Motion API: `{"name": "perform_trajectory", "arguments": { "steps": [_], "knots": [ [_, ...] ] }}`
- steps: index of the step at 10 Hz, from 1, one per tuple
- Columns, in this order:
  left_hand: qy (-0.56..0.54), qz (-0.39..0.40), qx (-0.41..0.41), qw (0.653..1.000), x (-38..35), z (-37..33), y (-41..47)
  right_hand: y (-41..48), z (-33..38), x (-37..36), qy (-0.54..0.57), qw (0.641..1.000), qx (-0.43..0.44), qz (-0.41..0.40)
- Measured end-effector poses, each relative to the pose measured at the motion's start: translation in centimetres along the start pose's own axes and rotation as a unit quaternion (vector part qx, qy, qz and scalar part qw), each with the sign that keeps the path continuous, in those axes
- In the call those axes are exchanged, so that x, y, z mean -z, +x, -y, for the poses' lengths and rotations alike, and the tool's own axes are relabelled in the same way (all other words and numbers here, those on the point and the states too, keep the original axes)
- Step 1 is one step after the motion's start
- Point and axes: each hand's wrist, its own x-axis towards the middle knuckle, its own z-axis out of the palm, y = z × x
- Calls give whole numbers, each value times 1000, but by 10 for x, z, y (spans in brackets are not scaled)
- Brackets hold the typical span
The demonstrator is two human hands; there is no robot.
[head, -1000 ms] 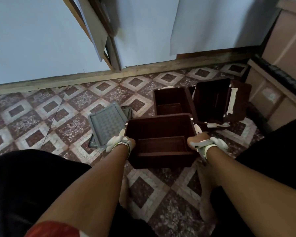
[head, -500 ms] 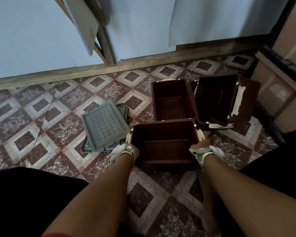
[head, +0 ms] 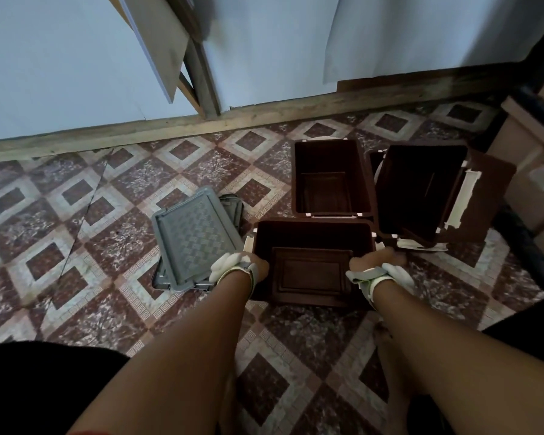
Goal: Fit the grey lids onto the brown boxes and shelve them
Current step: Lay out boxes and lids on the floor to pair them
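A person crouching over a patterned tile floor (head: 113,246) is gripping the nearest brown box (head: 311,274) with both gloved hands, the left hand (head: 239,268) curling over its left rim and the right hand (head: 380,266) curling over its right rim. The box is sitting open and lidless at floor level, though whether it is resting on the tiles or hanging just clear of them cannot be told. Just to its left, the grey lids (head: 195,237) are lying in a short stack, none yet fitted. A second brown box (head: 330,183) is standing open just behind, and a third brown box (head: 421,193) is lying tipped on its side to the right. The work appears to be at the positioning stage. The next move is likely calling for one hand to let go, lift the top lid and square it over the rim. No shelf is showing.
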Motion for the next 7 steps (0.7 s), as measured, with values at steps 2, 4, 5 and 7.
{"name": "perform_trajectory", "arguments": {
  "steps": [2,4,5,7],
  "knots": [
    [-73,-82,-122,987,125,-11,-89,-44,86,-4,55,986,107,-115],
    [-186,-159,-101,964,168,41,-82,-74,161,-25,92,959,269,-8],
    [-159,-138,-51,976,154,64,-78,-77,178,-37,82,952,290,55],
    [-177,-133,51,974,114,105,-11,-49,218,-87,0,944,302,136]
  ]
}}
